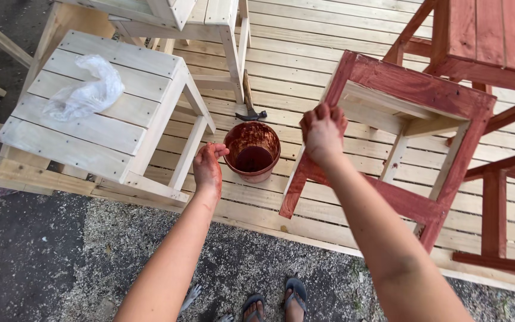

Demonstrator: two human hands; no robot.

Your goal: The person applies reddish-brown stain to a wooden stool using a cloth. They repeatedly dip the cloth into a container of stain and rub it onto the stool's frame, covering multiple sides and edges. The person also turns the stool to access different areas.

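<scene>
While left hand hangs open beside bucket | dark red stain inside | right hand fingers fisted, contents unclear

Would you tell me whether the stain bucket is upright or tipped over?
Upright: the reddish bucket stands on the wooden planks, round mouth facing up, dark stain pooled at its bottom.

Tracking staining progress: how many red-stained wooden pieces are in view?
3: red-stained wooden stool frame under the right hand, a red piece at top right, another at right edge. More may be cropped.

Outdoor carpentry workshop: unpainted stools, stain bucket, hammer.
</scene>
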